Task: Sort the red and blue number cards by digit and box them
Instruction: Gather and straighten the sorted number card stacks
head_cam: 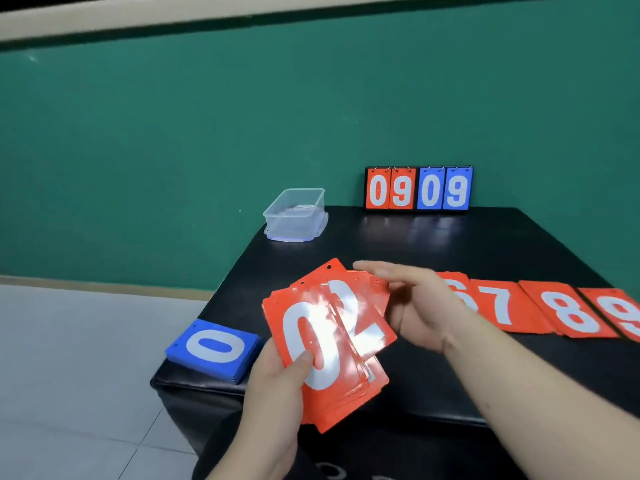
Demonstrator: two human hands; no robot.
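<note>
My left hand (277, 382) grips a fanned stack of red number cards (329, 344) from below, thumb on the top card, a white 0; a 2 shows behind it. My right hand (412, 306) hovers over the stack's right edge, fingers extended, touching the upper cards. On the black table (433, 244) lies a row of red cards to the right: 6 (457, 289), partly hidden by my hand, 7 (498, 303), 8 (571, 313) and 9 (620, 313). A stack of blue cards (214, 348) with 0 on top sits at the table's near left corner.
An empty clear plastic box (294, 216) stands on its lid at the table's far left corner. A flip scoreboard (419, 188) reading 09 in red and 09 in blue stands at the far edge. A green wall lies behind; a tiled floor lies to the left.
</note>
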